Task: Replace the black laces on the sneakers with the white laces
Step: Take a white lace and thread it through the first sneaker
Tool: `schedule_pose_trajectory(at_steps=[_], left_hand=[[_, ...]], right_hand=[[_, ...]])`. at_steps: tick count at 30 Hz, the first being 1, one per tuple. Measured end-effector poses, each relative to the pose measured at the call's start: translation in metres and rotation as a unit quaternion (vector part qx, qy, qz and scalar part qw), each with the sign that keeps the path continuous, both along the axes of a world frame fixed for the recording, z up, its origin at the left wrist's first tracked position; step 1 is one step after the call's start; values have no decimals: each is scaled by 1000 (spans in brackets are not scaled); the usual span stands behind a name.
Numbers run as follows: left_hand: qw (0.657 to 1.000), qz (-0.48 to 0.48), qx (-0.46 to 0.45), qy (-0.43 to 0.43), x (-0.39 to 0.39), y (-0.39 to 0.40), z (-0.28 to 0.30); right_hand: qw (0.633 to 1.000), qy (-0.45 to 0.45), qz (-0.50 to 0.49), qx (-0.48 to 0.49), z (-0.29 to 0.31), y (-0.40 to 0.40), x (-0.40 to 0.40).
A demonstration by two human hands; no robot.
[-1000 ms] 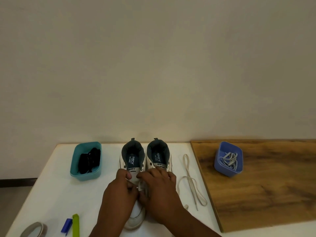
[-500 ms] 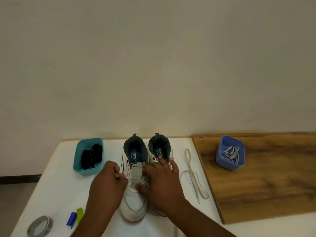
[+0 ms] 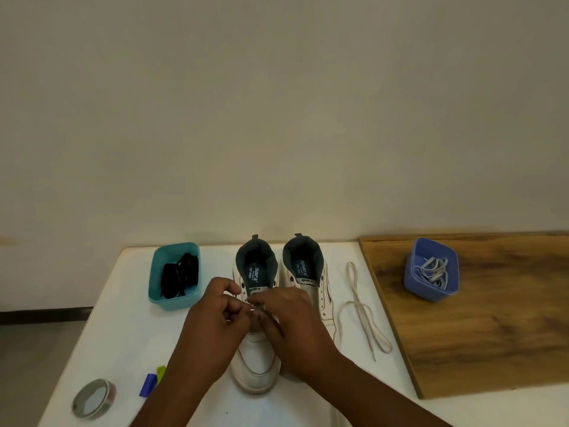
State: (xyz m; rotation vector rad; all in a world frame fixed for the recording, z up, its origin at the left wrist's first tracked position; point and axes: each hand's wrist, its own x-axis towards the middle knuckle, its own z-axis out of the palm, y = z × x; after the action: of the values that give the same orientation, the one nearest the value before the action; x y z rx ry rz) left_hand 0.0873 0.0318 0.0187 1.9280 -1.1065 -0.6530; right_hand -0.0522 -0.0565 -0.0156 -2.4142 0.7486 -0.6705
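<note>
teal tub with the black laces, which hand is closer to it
Left. The left hand works at the left sneaker, just right of the teal tub; the right hand is farther right, beyond it.

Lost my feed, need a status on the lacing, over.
Both hands, left and right, pinching the white lace over the left sneaker. Black laces in teal bin. Spare white lace beside right sneaker. Nothing blocking.
</note>
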Motion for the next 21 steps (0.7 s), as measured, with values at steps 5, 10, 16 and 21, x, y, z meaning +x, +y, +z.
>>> schedule_pose_trajectory(at_steps=[5,10,16,21], left_hand=[[999,22,-26,30,2,3,0],[994,70,-63,61,4,1,2],[996,47,-37,66,3,2,0],[995,78,25,60,6,2,-16]], right_hand=[[994,-6,39,104,9,-1,0],[994,-13,13,108,9,-1,0],[992,-54,1,114,3,1,3],[997,47,-42,-35,-4,-1,4]])
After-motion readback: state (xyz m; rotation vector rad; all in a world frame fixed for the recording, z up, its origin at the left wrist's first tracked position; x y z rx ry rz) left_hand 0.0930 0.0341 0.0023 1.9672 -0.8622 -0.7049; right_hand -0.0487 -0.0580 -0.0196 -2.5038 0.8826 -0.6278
